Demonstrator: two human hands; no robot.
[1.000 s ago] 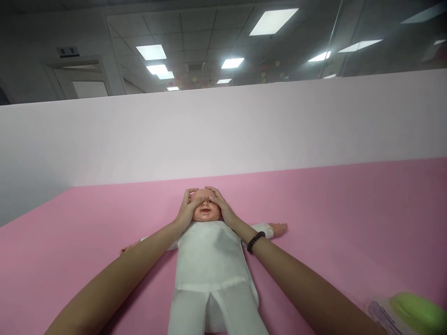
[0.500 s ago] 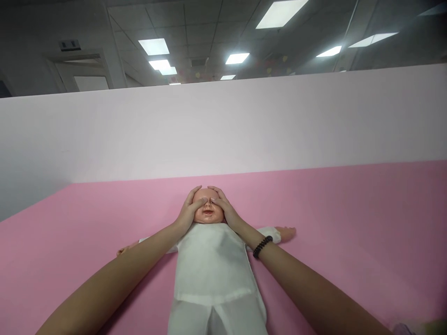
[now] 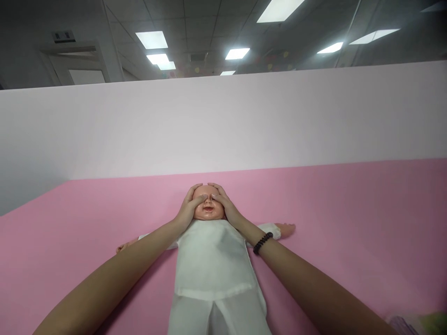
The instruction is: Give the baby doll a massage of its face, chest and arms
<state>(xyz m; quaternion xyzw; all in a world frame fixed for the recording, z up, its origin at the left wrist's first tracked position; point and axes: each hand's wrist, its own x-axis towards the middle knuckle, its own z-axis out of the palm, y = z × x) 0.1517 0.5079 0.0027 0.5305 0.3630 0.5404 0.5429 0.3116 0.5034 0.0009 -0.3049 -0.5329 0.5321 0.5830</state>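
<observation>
A baby doll (image 3: 214, 260) in a white outfit lies on its back, its arms stretched out to both sides. My left hand (image 3: 189, 204) cups one side of the doll's head, with the thumb laid across one eye. On the other side, my right hand (image 3: 225, 204) wraps the head the same way, its thumb at the other eye. The fingertips of both hands curl over the top of the head. Between the thumbs, the doll's nose and mouth show. My right wrist wears a black coiled band (image 3: 262, 243).
The doll lies on a pink surface (image 3: 349, 223) with a pale upright panel (image 3: 223, 125) behind it. At the bottom right corner sits a blurred purple and green item (image 3: 405, 324), cut off by the frame. Ceiling lights and a doorway appear beyond the panel.
The whole view has shifted up slightly. Both hands stay on the doll's head; the thumbs show hardly any movement.
</observation>
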